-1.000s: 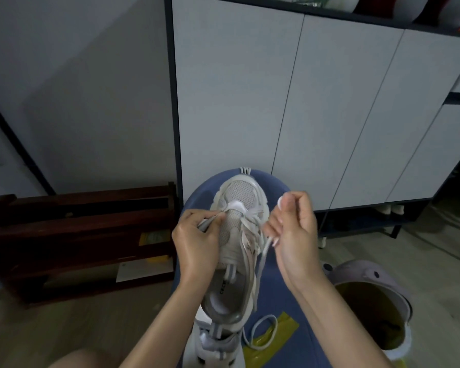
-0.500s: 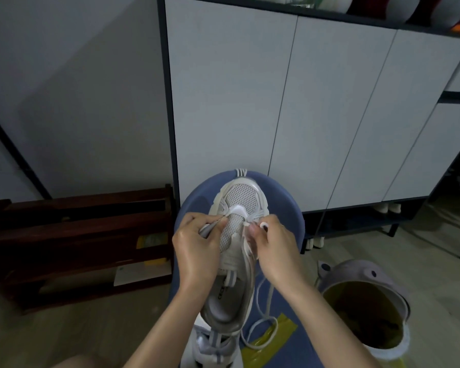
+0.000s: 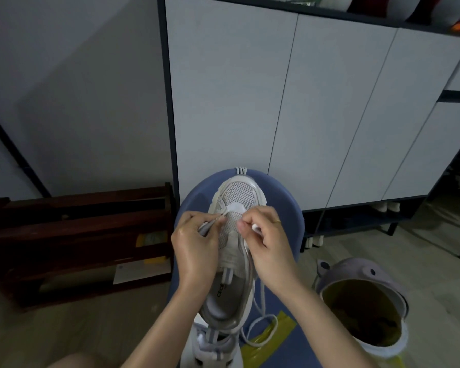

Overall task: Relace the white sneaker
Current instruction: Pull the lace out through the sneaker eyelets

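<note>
Over on the left a dark wooden rack (image 3: 75, 235) sits low against the wall, out of the play, and the action begins just right of it: the left hand (image 3: 194, 251) is curled in at the near-toe side of the white sneaker (image 3: 234, 251), its fingers (image 3: 213, 221) pinched on a grey-white end of the lace (image 3: 260, 304), holding it out to the side of the lowest eyelets. The sneaker lies toe-away on the rounded blue surface (image 3: 284, 208), which looks like a padded board serving as the counter, with its heel toward the person and a second shoe (image 3: 210, 346) tucked under the heel end. Moving across the mesh tongue, the right hand (image 3: 268, 243) meets the left almost knuckle to knuckle, its fingers (image 3: 250, 224) pressed together on the other lace end right at the eyelet row; whether the tip is already through a hole cannot be told, since the fingertips cover it. A ring shows on that hand. Below it the slack lace loops loosely down onto the blue cover and a strip of yellow tape (image 3: 271, 333). Further right a lilac frog-shaped bin (image 3: 361, 301) stands open on the floor. The judgement: this is early going, the first rows near the toe, with most eyelets toward the ankle looking bare. The next move calls for feeding the right-hand tip cleanly through its eyelet and drawing both ends even before crossing.
</note>
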